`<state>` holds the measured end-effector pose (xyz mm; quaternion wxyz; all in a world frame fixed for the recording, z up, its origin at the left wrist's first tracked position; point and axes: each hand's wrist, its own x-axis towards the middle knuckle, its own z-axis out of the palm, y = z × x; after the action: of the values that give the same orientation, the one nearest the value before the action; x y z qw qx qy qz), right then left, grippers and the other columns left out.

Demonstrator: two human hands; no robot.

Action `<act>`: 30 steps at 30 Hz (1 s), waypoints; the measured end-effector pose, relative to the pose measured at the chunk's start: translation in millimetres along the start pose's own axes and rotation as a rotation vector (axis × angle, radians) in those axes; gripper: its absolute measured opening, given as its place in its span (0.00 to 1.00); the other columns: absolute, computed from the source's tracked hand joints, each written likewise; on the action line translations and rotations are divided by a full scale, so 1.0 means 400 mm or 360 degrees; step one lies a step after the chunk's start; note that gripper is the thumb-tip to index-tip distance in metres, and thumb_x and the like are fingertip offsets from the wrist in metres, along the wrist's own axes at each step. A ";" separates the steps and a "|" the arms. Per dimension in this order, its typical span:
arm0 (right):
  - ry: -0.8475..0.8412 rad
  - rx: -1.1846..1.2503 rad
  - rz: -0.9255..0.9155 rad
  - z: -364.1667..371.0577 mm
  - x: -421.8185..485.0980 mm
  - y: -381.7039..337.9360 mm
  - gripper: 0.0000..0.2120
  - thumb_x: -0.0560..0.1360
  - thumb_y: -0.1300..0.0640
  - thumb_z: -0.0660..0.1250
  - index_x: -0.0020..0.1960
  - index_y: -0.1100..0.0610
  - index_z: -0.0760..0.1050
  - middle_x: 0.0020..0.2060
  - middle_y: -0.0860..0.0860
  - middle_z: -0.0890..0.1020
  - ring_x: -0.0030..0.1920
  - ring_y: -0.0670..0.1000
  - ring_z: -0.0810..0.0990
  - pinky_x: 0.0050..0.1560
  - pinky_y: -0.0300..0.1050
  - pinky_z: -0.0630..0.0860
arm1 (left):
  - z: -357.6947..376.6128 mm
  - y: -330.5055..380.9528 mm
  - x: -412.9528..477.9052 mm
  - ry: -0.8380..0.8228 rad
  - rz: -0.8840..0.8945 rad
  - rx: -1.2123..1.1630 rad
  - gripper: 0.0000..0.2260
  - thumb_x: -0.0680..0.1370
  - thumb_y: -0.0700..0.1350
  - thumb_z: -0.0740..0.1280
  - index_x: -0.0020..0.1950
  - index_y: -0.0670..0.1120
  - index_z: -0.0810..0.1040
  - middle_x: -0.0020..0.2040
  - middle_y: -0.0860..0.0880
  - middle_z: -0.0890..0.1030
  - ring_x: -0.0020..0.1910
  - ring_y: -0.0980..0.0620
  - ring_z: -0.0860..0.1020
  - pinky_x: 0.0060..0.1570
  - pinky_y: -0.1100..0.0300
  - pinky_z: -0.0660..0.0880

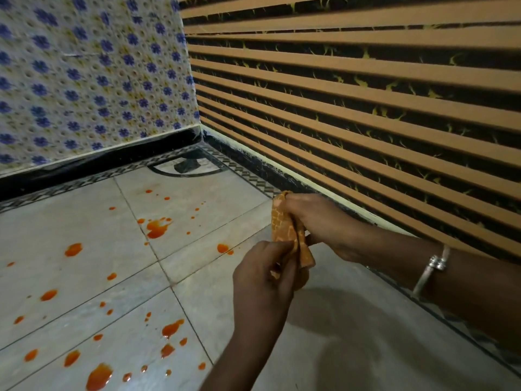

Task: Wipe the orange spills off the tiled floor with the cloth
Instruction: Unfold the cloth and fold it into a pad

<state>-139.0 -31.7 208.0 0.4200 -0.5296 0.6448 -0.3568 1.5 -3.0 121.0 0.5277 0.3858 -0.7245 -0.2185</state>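
A small orange patterned cloth (284,230) is held up above the floor between both hands. My right hand (324,224) grips its upper part with curled fingers. My left hand (262,280) pinches its lower end from below. Orange spills dot the grey tiled floor (84,230) to the left of the hands: a large splash (156,228) in the middle, a drop (222,247) just left of the cloth, a puddle (98,376) at the bottom edge and several smaller drops around them.
A wall with blue flower tiles (84,80) stands at the back left. A wall of orange and black stripes (366,94) runs along the right, with a dark skirting (253,162) at its foot. A silver bangle (434,266) is on my right wrist.
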 end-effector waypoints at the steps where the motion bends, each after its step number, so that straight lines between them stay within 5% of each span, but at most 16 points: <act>1: 0.0003 -0.0087 -0.0049 0.003 -0.001 0.005 0.18 0.81 0.49 0.64 0.66 0.56 0.75 0.55 0.57 0.83 0.54 0.56 0.83 0.58 0.54 0.81 | 0.003 0.003 0.000 -0.0002 0.0007 -0.0002 0.09 0.77 0.49 0.69 0.54 0.50 0.86 0.44 0.56 0.84 0.42 0.58 0.80 0.41 0.61 0.79; 5: 0.0057 -0.0432 -0.0261 0.001 -0.009 0.009 0.35 0.78 0.61 0.68 0.79 0.45 0.58 0.75 0.48 0.67 0.72 0.52 0.68 0.67 0.52 0.73 | -0.003 0.018 0.013 -0.0071 0.0042 -0.0178 0.07 0.77 0.50 0.72 0.54 0.53 0.86 0.45 0.60 0.85 0.43 0.60 0.82 0.42 0.69 0.77; 8: -0.0026 -0.0518 -0.0433 -0.018 -0.013 -0.018 0.32 0.79 0.63 0.65 0.78 0.44 0.60 0.72 0.47 0.69 0.70 0.51 0.71 0.61 0.47 0.77 | -0.042 0.007 0.041 0.0053 -0.0079 -0.0276 0.10 0.77 0.55 0.71 0.56 0.53 0.82 0.49 0.60 0.83 0.50 0.57 0.82 0.47 0.62 0.79; 10: -0.0227 -0.0536 -0.0487 -0.035 -0.015 -0.045 0.29 0.80 0.63 0.64 0.76 0.42 0.63 0.68 0.46 0.72 0.67 0.49 0.74 0.56 0.44 0.80 | -0.074 -0.024 0.072 0.0045 -0.0306 -0.0310 0.21 0.74 0.59 0.74 0.64 0.56 0.74 0.60 0.62 0.79 0.61 0.59 0.78 0.57 0.61 0.77; 13: -0.0670 -0.0658 -0.0524 -0.065 -0.020 -0.086 0.25 0.80 0.62 0.63 0.72 0.40 0.68 0.64 0.44 0.76 0.63 0.47 0.77 0.55 0.47 0.82 | -0.127 -0.064 0.124 -0.0455 -0.0604 -0.0448 0.38 0.67 0.62 0.79 0.74 0.62 0.68 0.71 0.59 0.75 0.69 0.56 0.75 0.66 0.52 0.75; 17: -0.0957 -0.0684 -0.0522 -0.087 -0.012 -0.109 0.26 0.80 0.66 0.62 0.64 0.35 0.72 0.62 0.44 0.78 0.61 0.46 0.79 0.58 0.49 0.81 | -0.159 -0.073 0.139 -0.0951 -0.0791 -0.0633 0.22 0.71 0.48 0.81 0.63 0.49 0.82 0.59 0.50 0.87 0.59 0.49 0.84 0.65 0.41 0.79; 24: -0.0778 -0.0356 -0.0276 -0.116 0.044 -0.081 0.26 0.76 0.69 0.66 0.62 0.39 0.74 0.61 0.44 0.78 0.60 0.48 0.79 0.52 0.48 0.82 | -0.131 -0.069 0.096 -0.1133 -0.1153 -0.0864 0.22 0.75 0.42 0.77 0.68 0.49 0.77 0.60 0.50 0.86 0.61 0.47 0.84 0.65 0.43 0.79; 27: -0.0552 0.0129 0.0032 -0.105 0.071 -0.012 0.27 0.75 0.60 0.71 0.70 0.45 0.67 0.67 0.55 0.74 0.63 0.58 0.78 0.57 0.59 0.81 | -0.119 -0.051 0.099 -0.0996 -0.1257 -0.0985 0.20 0.76 0.43 0.74 0.67 0.48 0.78 0.58 0.49 0.87 0.58 0.47 0.85 0.60 0.48 0.81; 30: -0.0666 0.0436 0.0409 -0.078 0.073 0.090 0.38 0.74 0.38 0.69 0.78 0.44 0.56 0.70 0.59 0.72 0.67 0.62 0.75 0.69 0.70 0.67 | -0.121 -0.042 0.108 -0.0763 -0.1342 -0.1164 0.18 0.76 0.43 0.72 0.66 0.45 0.79 0.57 0.45 0.87 0.56 0.45 0.86 0.56 0.49 0.81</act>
<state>-184.1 -53.1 182.9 0.6534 -0.4439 0.5518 -0.2674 46.0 -42.9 151.4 0.3162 0.3733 -0.4857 -0.7244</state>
